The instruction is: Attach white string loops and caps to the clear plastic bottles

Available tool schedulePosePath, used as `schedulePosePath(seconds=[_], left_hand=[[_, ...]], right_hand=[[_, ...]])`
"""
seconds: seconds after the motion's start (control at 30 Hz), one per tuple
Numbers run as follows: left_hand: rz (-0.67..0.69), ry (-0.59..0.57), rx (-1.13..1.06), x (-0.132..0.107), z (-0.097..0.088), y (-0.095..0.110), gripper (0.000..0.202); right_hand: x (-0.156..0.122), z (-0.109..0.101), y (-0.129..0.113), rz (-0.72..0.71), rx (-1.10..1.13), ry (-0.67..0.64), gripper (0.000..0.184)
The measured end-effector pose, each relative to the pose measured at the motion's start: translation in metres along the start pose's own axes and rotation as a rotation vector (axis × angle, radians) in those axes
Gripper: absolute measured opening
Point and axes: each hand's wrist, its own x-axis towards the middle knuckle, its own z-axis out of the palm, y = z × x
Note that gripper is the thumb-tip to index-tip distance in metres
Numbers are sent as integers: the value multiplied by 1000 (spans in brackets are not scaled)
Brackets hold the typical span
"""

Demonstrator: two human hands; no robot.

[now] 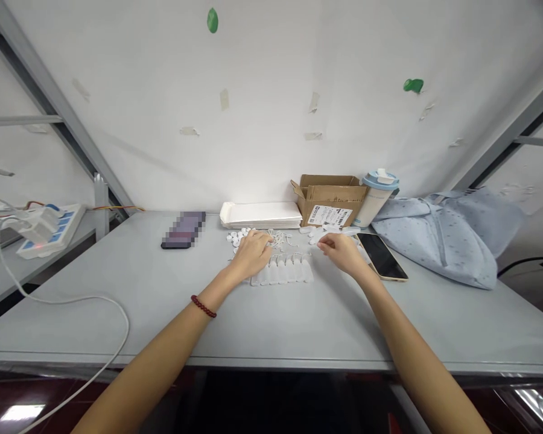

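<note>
My left hand (pixel 252 254) rests on the grey table (pixel 140 289), fingers curled over a scatter of small white caps (pixel 235 236) and thin wire hooks (pixel 284 240). A row of several small white plastic pieces (pixel 285 272) lies just in front of it. My right hand (pixel 341 251) hovers to the right of that row, its fingertips pinched near small white parts (pixel 326 230); whether it holds one I cannot tell. A red bead bracelet (pixel 203 306) is on my left wrist.
A stack of white trays (pixel 262 214), an open cardboard box (pixel 330 199) and a lidded cup (pixel 376 196) stand at the back. A phone (pixel 382 256) lies right of my hand, a blue bag (pixel 438 235) beyond. A dark device (pixel 184 229) and power strip (pixel 49 229) sit left.
</note>
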Motion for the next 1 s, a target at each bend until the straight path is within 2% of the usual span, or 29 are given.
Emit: schedulePosePath(seconds=[0.17,0.3,0.43,0.53,0.63,0.8,1.0], left_hand=[[138,-86,41,0,5,3,32],[215,-119,110,0,5,5,32],[232,-146,154,0,4,5,32],[220,-141,158,0,5,5,32],[178,-94,109,1,6,3,33],[20,-16,-56,7,5,-3,43],[-168,-86,-290,13,-4,-3,53]], right_hand=[[7,7,14,-120,-237,79,20],[11,15,21,-239,-357,48,30],[14,21,23,-291,-438,-14,41],[15,22,22,-283,-472,-11,45],[15,22,23,-256,-505,6,46],[15,26,24,-247,-547,24,43],[15,30,22,-231,-573,35,40]])
